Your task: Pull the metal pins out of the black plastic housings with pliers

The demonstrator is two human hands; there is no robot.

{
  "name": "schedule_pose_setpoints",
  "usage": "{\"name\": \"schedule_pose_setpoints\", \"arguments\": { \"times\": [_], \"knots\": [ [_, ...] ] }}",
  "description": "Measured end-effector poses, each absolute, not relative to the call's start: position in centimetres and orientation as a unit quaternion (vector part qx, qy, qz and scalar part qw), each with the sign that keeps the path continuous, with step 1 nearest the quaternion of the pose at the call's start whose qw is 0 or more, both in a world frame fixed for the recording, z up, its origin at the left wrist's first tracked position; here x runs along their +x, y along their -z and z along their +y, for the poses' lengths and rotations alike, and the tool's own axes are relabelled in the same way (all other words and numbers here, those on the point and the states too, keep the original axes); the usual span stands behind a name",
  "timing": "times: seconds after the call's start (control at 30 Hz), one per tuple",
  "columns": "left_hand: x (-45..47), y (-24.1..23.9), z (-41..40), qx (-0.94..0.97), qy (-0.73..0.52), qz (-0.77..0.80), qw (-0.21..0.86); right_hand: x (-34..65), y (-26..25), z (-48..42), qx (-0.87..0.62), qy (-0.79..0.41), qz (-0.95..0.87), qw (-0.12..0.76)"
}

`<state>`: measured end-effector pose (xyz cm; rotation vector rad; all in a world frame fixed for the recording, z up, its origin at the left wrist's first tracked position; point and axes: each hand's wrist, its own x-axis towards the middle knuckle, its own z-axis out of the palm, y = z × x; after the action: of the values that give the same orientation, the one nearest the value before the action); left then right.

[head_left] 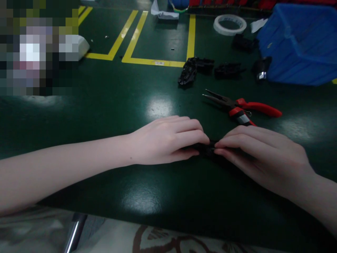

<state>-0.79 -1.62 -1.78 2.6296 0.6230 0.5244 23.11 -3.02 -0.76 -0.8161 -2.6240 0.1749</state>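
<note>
My left hand and my right hand meet fingertip to fingertip on the dark green table. Both are closed around a small black plastic part, which shows only as a dark strip between the fingers. Most of that part is hidden under my palms. Red-handled long-nose pliers lie just beyond my right hand, jaws pointing left.
Several black plastic parts lie further back, with another black part beside them. A blue bin stands at the back right, a roll of white tape behind. Yellow lines mark the table.
</note>
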Motion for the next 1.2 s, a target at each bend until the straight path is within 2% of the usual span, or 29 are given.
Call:
{"name": "schedule_pose_setpoints", "arguments": {
  "times": [0.23, 0.43, 0.77, 1.2],
  "knots": [
    [-0.64, 1.57, -1.68, 0.938, -0.172, 0.235, 0.188, 22.36, 0.43, -2.98, -0.312, -0.124, -0.927, 0.170],
    [-0.64, 1.32, -1.35, 0.925, -0.160, 0.230, 0.259, 22.47, 0.72, -2.96, -0.304, -0.141, -0.927, 0.170],
    [-0.61, 1.09, -1.40, 0.922, -0.159, 0.200, 0.291, 22.57, 0.29, -3.16, -0.259, -0.063, -0.954, 0.139],
    [-0.59, 0.95, -1.25, 0.910, -0.172, 0.204, 0.317, 22.11, 0.05, -3.50, -0.236, 0.004, -0.959, 0.155]
  ]
}}
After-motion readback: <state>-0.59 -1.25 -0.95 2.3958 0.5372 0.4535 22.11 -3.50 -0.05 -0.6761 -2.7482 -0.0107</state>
